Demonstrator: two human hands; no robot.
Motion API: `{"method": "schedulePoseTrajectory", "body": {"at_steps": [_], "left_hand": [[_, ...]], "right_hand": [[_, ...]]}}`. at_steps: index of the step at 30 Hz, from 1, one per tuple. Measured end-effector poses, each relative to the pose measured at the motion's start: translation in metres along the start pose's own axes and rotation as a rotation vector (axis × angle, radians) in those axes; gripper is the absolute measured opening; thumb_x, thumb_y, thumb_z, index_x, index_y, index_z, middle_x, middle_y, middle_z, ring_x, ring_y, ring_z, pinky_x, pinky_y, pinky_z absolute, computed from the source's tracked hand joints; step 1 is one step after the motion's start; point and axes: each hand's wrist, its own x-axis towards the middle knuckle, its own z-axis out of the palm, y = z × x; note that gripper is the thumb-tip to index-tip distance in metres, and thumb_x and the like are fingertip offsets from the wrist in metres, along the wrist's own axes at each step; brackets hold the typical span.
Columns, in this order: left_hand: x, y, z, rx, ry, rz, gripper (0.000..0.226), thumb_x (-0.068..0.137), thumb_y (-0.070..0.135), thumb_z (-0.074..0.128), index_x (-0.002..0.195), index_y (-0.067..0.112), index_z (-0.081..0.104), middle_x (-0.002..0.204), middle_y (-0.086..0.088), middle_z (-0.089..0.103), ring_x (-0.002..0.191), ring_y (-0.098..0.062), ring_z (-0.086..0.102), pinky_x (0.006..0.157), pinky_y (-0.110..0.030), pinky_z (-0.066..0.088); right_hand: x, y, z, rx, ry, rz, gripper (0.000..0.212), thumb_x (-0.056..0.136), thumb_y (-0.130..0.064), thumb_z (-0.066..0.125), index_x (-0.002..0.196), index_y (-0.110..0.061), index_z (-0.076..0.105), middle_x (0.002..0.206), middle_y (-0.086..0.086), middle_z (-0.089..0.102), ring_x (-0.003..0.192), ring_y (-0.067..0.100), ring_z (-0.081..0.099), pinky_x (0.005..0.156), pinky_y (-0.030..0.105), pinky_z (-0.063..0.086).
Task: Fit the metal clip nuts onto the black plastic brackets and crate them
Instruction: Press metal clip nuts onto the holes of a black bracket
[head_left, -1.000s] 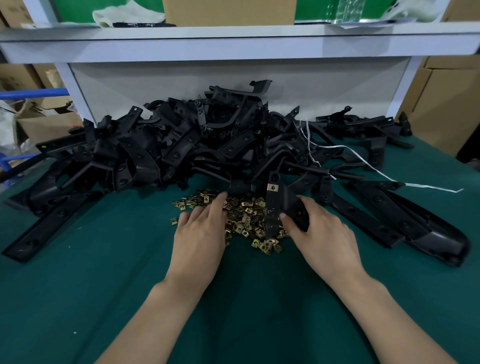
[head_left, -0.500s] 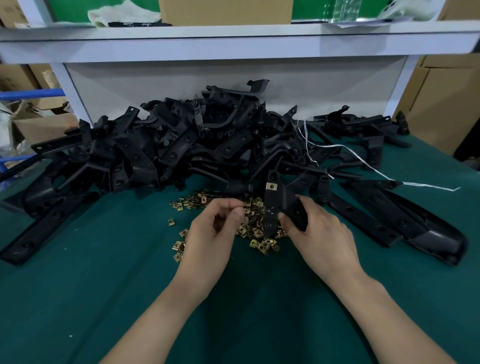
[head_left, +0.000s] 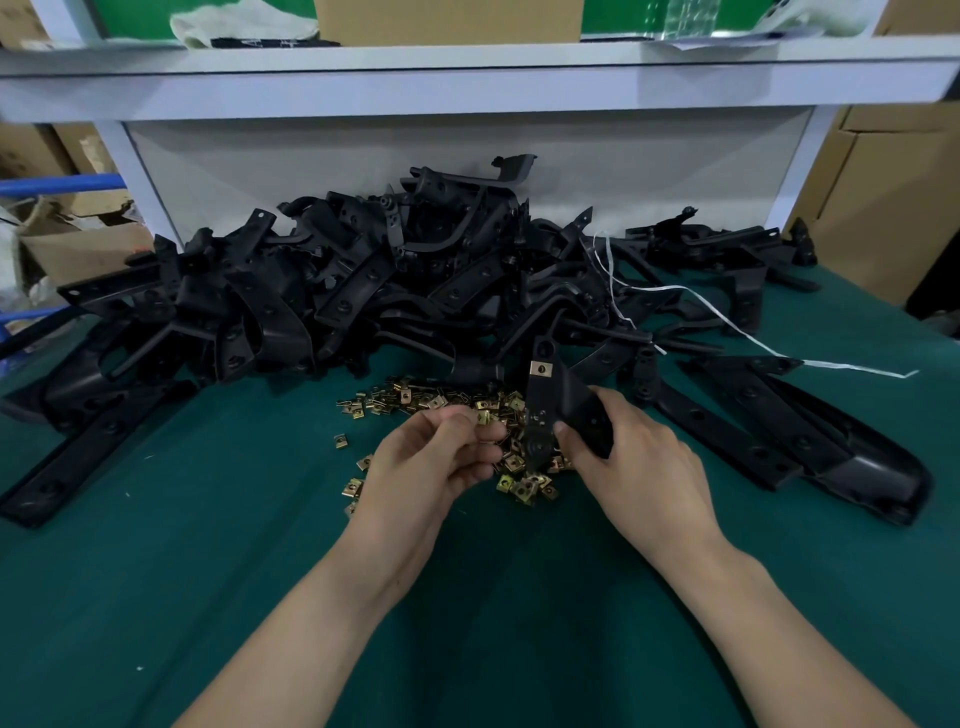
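Observation:
My right hand (head_left: 636, 462) grips a black plastic bracket (head_left: 558, 400) held upright over the table, with one brass clip nut (head_left: 541, 368) fitted near its top end. My left hand (head_left: 431, 457) pinches a single clip nut (head_left: 483, 417) between thumb and fingertips, just left of the bracket. Under both hands lies a loose pile of brass clip nuts (head_left: 441, 402) on the green table (head_left: 208, 545). Behind it a big heap of black brackets (head_left: 363, 291) is stacked against the white back panel.
Long black brackets (head_left: 810, 441) lie to the right and another (head_left: 88, 452) to the left. A white plastic strap (head_left: 727, 327) trails over the heap to the right. A white shelf (head_left: 467, 67) runs overhead. Cardboard boxes (head_left: 893, 197) stand at the right.
My left hand rose from lying flat on the nut pile, curled, and now pinches one clip nut beside the bracket. My right hand kept holding the bracket.

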Motion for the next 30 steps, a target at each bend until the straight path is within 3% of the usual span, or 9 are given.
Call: {"method": "schedulePoseTrajectory", "body": {"at_steps": [17,24,30], "left_hand": [[0.0024,-0.0024,-0.0031,-0.113,-0.035,-0.106,0.004,0.095,0.013,0.066,0.098,0.014,0.069,0.097,-0.006,0.075,0.076,-0.013,0.068,0.069,-0.026,0.057],[-0.0006,-0.0071,-0.0014,-0.035,-0.182,-0.03,0.023,0.084,0.014,0.069,0.104,0.017,0.079,0.089,-0.003,0.07,0.084,-0.012,0.067,0.077,-0.024,0.055],[-0.0008,-0.0085,-0.0013,0.045,-0.166,0.031,0.024,0.093,0.007,0.065,0.105,0.023,0.078,0.088,0.001,0.067,0.084,-0.012,0.065,0.079,-0.024,0.054]], "right_hand": [[0.0007,0.0027,0.0023,0.0,0.007,-0.013,0.048,0.092,-0.063,0.046,0.132,-0.036,0.048,0.12,-0.012,0.066,0.098,0.024,0.067,0.076,0.04,0.051],[0.0007,0.0026,0.0021,0.0,0.012,-0.017,0.047,0.091,-0.064,0.045,0.13,-0.037,0.048,0.117,-0.013,0.067,0.097,0.026,0.067,0.076,0.04,0.051],[0.0011,0.004,0.0035,0.004,0.022,-0.024,0.045,0.092,-0.064,0.046,0.127,-0.037,0.049,0.112,-0.012,0.068,0.094,0.025,0.067,0.073,0.039,0.05]]}}
